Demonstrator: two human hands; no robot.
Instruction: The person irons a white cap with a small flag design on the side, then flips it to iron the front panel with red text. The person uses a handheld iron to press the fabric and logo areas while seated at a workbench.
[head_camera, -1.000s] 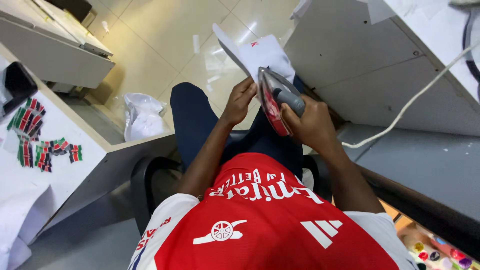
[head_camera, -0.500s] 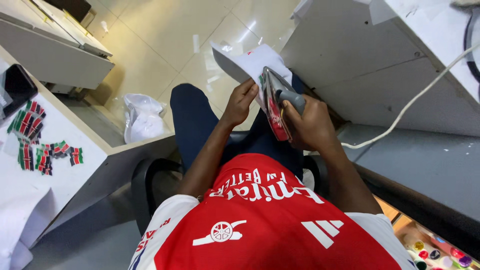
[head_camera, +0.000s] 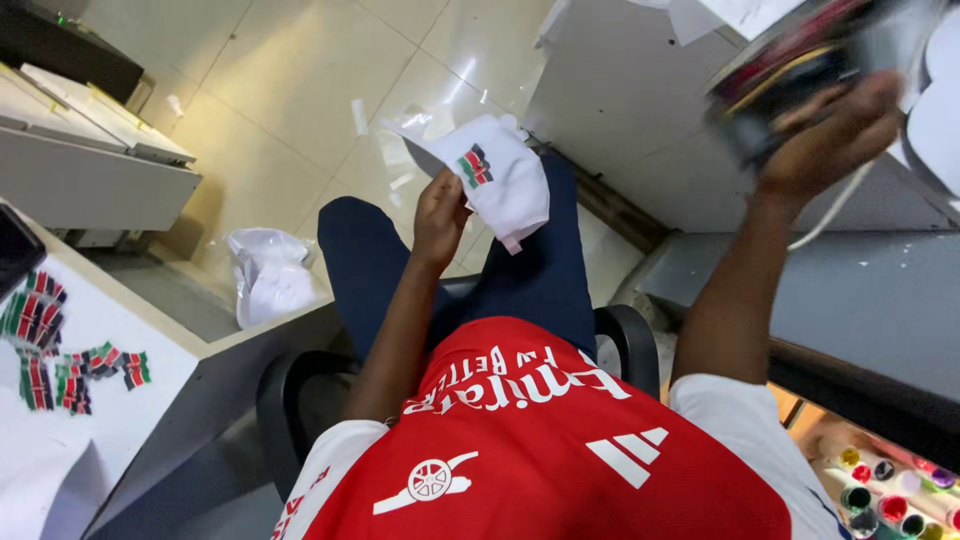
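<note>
While the left hand (head_camera: 440, 215) pinches a white cloth (head_camera: 505, 180) with a striped flag patch at upper centre, the right hand (head_camera: 830, 135) grips a blurred clothes iron (head_camera: 790, 80) at upper right, whose trailing cord (head_camera: 830, 210) could snag and whose hot sole could scorch.

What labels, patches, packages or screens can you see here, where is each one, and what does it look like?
Flag patch: on the white cloth in the left hand; small, striped black, red, green.
Loose flag patches: scattered on the white table at left; same colours.
White plastic bag: crumpled on the floor.
Right hand: grips a blurred iron.
</note>
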